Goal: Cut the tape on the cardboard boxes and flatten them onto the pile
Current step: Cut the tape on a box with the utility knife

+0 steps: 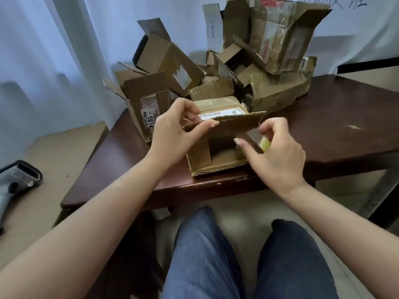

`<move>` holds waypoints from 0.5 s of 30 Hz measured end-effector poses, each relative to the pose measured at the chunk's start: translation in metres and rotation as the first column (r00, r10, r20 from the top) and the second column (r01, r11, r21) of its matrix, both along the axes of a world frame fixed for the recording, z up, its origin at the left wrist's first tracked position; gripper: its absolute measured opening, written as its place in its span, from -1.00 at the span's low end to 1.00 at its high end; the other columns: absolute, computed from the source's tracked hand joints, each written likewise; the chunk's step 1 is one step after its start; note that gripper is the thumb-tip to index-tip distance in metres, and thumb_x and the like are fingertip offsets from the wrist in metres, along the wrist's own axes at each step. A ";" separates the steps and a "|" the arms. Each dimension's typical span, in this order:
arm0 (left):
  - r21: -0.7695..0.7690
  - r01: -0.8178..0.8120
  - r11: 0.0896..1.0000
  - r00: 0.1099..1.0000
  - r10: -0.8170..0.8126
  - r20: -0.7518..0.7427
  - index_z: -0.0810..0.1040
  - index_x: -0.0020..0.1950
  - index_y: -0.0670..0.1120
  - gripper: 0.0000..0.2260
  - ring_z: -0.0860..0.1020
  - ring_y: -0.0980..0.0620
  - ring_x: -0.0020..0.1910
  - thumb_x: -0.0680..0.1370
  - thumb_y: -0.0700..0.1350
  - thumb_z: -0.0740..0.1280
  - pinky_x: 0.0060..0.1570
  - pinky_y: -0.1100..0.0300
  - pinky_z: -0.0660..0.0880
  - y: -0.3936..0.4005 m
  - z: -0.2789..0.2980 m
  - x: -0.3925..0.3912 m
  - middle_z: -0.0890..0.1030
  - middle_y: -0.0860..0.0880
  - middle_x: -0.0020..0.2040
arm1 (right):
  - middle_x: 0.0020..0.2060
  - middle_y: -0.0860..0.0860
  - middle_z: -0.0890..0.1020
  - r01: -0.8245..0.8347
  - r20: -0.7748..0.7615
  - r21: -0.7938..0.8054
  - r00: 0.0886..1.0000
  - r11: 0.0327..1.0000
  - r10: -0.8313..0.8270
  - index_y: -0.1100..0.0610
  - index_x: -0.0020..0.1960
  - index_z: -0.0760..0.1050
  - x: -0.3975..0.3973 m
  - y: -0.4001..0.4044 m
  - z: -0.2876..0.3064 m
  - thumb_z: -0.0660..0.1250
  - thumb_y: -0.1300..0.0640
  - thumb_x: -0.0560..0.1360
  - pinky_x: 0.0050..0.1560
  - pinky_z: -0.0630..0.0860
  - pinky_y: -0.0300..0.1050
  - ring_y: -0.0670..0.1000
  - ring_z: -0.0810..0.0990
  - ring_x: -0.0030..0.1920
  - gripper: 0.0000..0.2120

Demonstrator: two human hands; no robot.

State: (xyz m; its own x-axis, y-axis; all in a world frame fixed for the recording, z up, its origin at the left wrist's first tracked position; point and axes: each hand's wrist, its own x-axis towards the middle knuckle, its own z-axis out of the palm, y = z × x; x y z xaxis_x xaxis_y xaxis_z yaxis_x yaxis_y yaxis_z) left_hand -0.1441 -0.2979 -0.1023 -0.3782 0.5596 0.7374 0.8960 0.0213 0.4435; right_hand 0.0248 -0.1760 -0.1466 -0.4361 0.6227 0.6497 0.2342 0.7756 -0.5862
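- Dark tabletop [323, 117], worn at the near edge, carrying everything; scanner [19, 180] off to the left on a lower tan surface.
- Pile [248, 61] of opened, crumpled boxes heaped at the back, loose and leaning; likely to slide or topple if another flattened piece gets dropped on carelessly.
- Small box [216, 145] at the near edge, in front of the pile, flap up, brown tape strips running down its front face; close enough to the edge to slip off under a hard pull.
- Left hand [179, 130] gripping the raised flap, fingers [212, 124] pinched on its top edge beside the white label.
- Right hand [274, 154] at the box's right side, fingers curled around a small yellow cutter [265, 144], mostly hidden, blade not visible.
- Main risk: cutter slipping off glossy tape toward the steadying left hand, or the flap tearing rather than the tape parting.
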 end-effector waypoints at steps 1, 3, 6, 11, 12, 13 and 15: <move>0.048 -0.011 0.999 0.999 0.008 0.045 0.50 0.01 -0.10 -0.65 0.57 0.21 -0.16 0.42 0.09 0.49 -0.13 0.34 0.49 0.000 -0.003 0.004 0.57 0.15 -0.18 | -0.07 -0.07 0.50 0.051 0.041 -0.058 0.998 0.997 -0.049 0.08 0.16 0.33 -0.003 0.001 0.004 0.49 -0.20 0.34 -0.18 0.37 -0.11 -0.03 0.49 -0.17 -0.41; 0.103 -0.025 0.994 0.996 0.016 0.090 0.48 0.00 -0.11 -0.65 0.56 0.23 -0.19 0.39 0.02 0.53 -0.17 0.43 0.43 0.001 -0.007 0.009 0.55 0.17 -0.21 | 0.09 -0.01 0.46 0.155 0.148 -0.052 0.978 0.987 -0.146 0.08 0.25 0.22 -0.011 0.001 0.008 0.49 -0.29 0.26 -0.17 0.31 -0.12 0.07 0.54 -0.09 -0.21; 0.140 0.025 0.990 0.992 -0.042 0.117 0.45 0.06 -0.16 -0.54 0.58 0.12 -0.18 0.33 -0.01 0.58 -0.16 0.40 0.46 0.001 -0.015 0.011 0.59 0.03 -0.17 | 0.20 0.02 0.41 0.231 0.196 -0.047 0.956 0.972 -0.218 0.10 0.30 0.17 -0.026 0.005 0.001 0.48 -0.30 0.26 -0.22 0.27 -0.11 0.17 0.60 -0.04 -0.15; 0.200 -0.112 0.973 0.993 0.102 0.057 0.37 0.25 -0.22 -0.33 0.48 0.09 0.02 0.28 -0.10 0.62 0.09 0.34 0.41 0.011 -0.042 0.012 0.48 -0.07 0.09 | 0.21 0.02 0.49 0.269 0.194 -0.163 0.952 0.949 -0.237 0.05 0.31 0.14 -0.041 0.015 -0.003 0.46 -0.31 0.27 -0.17 0.31 -0.05 0.24 0.61 0.03 -0.17; 0.236 -0.178 0.955 0.983 0.163 0.083 0.35 0.29 -0.21 -0.28 0.45 0.07 0.11 0.27 -0.06 0.62 0.16 0.32 0.39 0.015 -0.045 0.013 0.43 -0.06 0.16 | 0.20 0.02 0.54 0.259 0.202 -0.190 0.954 0.947 -0.221 0.03 0.32 0.15 -0.044 0.015 -0.001 0.45 -0.33 0.27 -0.13 0.33 -0.03 0.24 0.60 0.06 -0.17; 0.269 -0.234 0.934 0.970 0.205 0.130 0.33 0.32 -0.19 -0.23 0.42 0.06 0.18 0.25 -0.01 0.62 0.21 0.32 0.36 0.018 -0.046 0.015 0.39 -0.03 0.21 | 0.16 0.03 0.58 0.252 0.214 -0.203 0.954 0.946 -0.208 0.01 0.31 0.17 -0.047 0.015 0.001 0.43 -0.33 0.27 -0.11 0.33 -0.03 0.23 0.59 0.08 -0.20; 0.298 -0.271 0.915 0.947 0.198 0.252 0.29 0.37 -0.16 -0.16 0.38 0.10 0.24 0.23 0.01 0.63 0.23 0.45 0.29 0.024 -0.047 0.021 0.34 0.00 0.26 | 0.09 0.03 0.62 0.230 0.217 -0.193 0.958 0.954 -0.187 -0.01 0.26 0.22 -0.047 0.013 0.003 0.41 -0.28 0.29 -0.11 0.31 -0.04 0.22 0.59 0.07 -0.31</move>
